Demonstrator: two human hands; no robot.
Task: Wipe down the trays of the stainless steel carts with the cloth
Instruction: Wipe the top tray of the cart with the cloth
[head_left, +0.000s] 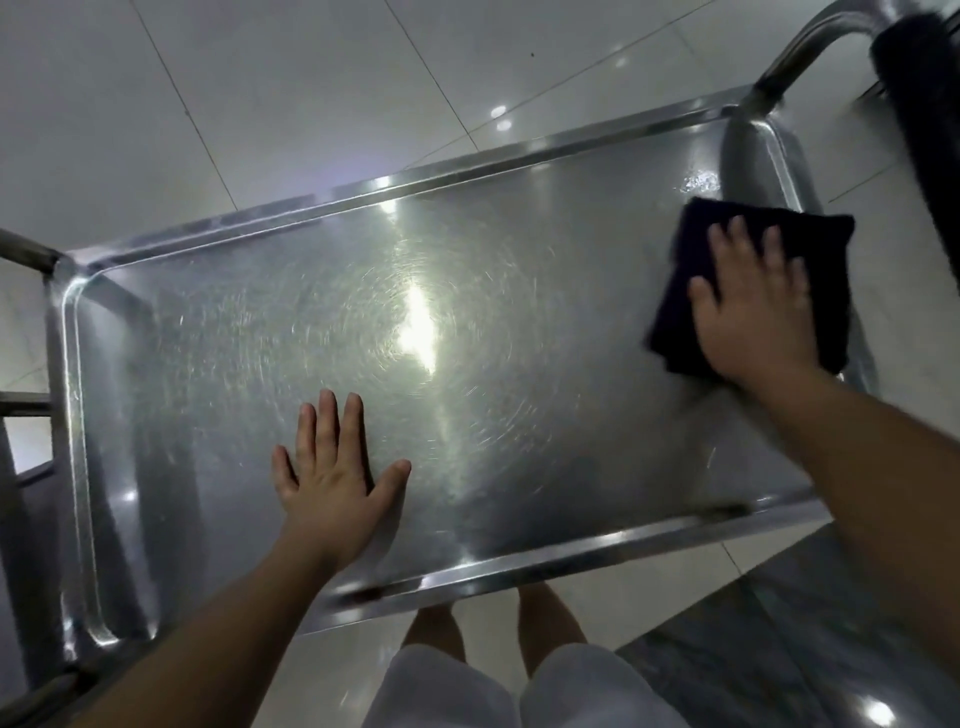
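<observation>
A stainless steel cart's top tray (218, 332) fills most of the head view, shiny with swirl marks and a bright light glare in its middle. A folded dark cloth (685, 244) lies flat at the tray's right end. My right hand (753, 306) presses on the cloth with straight, spread fingers. My left hand (332, 473) rests flat on the bare tray near its front edge, fingers straight, holding nothing.
The cart's curved steel handle (810, 47) rises at the far right corner, with a dark blurred object (919, 104) beside it. Steel bars of a frame (26, 405) stand at the left. Pale glossy floor tiles (260, 93) surround the cart; my legs (488, 629) are below the front edge.
</observation>
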